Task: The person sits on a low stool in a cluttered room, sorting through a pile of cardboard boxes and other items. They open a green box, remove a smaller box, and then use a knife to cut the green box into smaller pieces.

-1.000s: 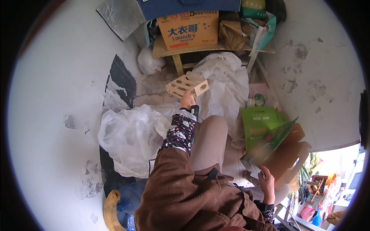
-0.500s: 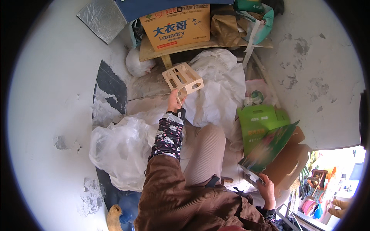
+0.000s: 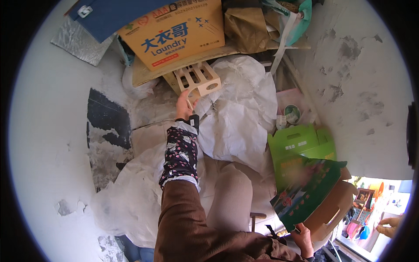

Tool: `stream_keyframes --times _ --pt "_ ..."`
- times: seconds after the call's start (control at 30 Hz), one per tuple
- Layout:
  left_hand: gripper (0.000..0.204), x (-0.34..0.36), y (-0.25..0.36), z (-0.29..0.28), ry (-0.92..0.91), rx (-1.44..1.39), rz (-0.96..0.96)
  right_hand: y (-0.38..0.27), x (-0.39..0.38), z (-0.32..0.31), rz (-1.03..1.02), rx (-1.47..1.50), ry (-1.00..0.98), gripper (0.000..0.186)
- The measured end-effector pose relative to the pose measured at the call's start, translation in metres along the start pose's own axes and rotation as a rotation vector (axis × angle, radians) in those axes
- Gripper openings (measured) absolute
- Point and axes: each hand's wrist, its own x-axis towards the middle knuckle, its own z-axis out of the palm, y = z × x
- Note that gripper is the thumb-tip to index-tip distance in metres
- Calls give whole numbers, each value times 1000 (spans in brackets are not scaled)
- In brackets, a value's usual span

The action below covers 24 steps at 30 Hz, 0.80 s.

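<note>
My left hand (image 3: 185, 106) is stretched forward and closed round the near end of a pale wooden rack (image 3: 201, 83) with long slots and an oval hole in its side. The rack's far end reaches to the front edge of a wooden shelf (image 3: 144, 75). Low on the right, my right hand (image 3: 303, 241) pinches the lower corner of a dark green printed cardboard box (image 3: 307, 192) with brown inner flaps. A bright green carton with a handle slot (image 3: 301, 146) stands behind that box.
A brown cardboard carton (image 3: 179, 37) and brown paper bag (image 3: 246, 28) sit on the shelf. White woven sacking (image 3: 238, 118) and clear plastic sheeting (image 3: 131, 196) lie on the floor. Peeling walls close in both sides. Another person's hand (image 3: 387, 227) shows at far right.
My left hand and the rack have moved forward to the shelf edge. My right hand has shifted slightly down, and the dark green box has turned to show more of its printed side.
</note>
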Motion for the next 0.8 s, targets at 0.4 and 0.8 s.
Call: stream_keyframes --times 0.4,0.8 --pt "38 120 11 5 32 -108 181 -51 49 -8 15 -183 -197 31" --pt "52 202 -8 -38 344 291 246 -79 84 -12 116 -242 -291 34"
